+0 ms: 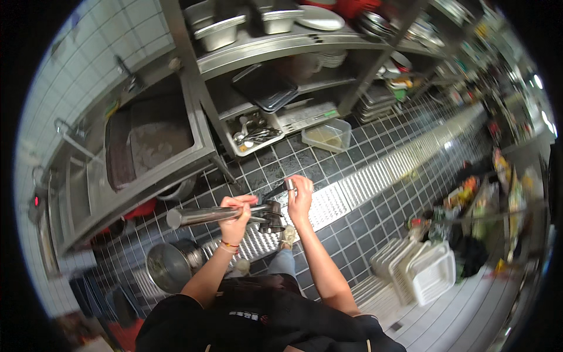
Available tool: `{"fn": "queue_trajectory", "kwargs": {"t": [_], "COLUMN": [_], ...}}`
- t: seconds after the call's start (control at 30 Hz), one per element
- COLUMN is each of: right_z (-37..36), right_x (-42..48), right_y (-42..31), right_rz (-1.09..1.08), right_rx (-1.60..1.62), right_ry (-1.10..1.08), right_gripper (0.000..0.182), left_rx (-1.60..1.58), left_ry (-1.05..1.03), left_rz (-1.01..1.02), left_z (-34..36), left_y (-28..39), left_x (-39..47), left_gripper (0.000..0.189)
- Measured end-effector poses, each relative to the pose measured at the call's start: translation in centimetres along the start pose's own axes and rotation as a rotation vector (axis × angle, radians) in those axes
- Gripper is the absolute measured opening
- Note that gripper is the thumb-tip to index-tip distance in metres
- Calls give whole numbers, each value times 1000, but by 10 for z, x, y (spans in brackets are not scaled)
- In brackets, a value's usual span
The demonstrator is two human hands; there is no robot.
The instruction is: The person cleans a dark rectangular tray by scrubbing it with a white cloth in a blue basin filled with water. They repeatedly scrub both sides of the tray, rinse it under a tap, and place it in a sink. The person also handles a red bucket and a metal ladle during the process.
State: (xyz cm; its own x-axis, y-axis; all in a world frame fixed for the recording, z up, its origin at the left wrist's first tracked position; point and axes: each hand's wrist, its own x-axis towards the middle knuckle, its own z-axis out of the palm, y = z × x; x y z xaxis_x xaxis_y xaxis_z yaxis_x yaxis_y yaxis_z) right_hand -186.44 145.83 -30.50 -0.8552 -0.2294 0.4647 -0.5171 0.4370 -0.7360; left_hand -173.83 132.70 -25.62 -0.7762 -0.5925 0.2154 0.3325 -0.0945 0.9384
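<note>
My left hand [235, 220] is closed around several shiny metal utensils [204, 217], which look like ladles. Their thick ends point left, and round, cup-like metal parts [272, 223] sit to the right of my fingers. My right hand [300, 198] pinches a narrow dark utensil with a bright metal end [289, 185]; its exact kind is unclear. Its dark part slants down toward the utensils in my left hand. Both hands are raised over the tiled floor in front of my body.
A steel sink [198, 127] is at the left, beside steel shelving [272, 50]. A white tray of cutlery [241, 152] and a clear plastic tub [327, 136] sit low ahead. A large metal pot [169, 266] stands at lower left, white plastic baskets [433, 277] at right. A metal drain grate [327, 204] crosses the floor.
</note>
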Motion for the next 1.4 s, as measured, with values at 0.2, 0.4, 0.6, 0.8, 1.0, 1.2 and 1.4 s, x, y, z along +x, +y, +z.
{"fn": "queue_trajectory", "kwargs": {"t": [0.2, 0.4, 0.6, 0.8, 1.0, 1.2, 1.4], "right_z": [76, 189, 235, 231, 215, 139, 243], "right_x": [53, 154, 177, 85, -34, -118, -136], "right_y": [150, 292, 279, 308, 316, 221, 222], "right_rz": [89, -219, -7, -218, 1140, 481, 268], "right_rx": [-297, -348, 165, -124, 1233, -96, 237], "right_ry": [-641, -506, -602, -942, -2477, -2109, -2252], "right_gripper": [27, 28, 44, 23, 45, 37, 22], "left_rx": [274, 196, 138, 371, 157, 224, 824], "left_ry": [365, 771, 1112, 1162, 1202, 1519, 1894], "left_rz": [7, 154, 267, 308, 168, 345, 373], "left_z": [15, 13, 8, 6, -16, -5, 48], "left_y": [13, 54, 57, 71, 107, 150, 312], "left_x": [24, 15, -49, -91, -140, -301, -441], "left_gripper": [8, 6, 6, 8, 19, 23, 19]}}
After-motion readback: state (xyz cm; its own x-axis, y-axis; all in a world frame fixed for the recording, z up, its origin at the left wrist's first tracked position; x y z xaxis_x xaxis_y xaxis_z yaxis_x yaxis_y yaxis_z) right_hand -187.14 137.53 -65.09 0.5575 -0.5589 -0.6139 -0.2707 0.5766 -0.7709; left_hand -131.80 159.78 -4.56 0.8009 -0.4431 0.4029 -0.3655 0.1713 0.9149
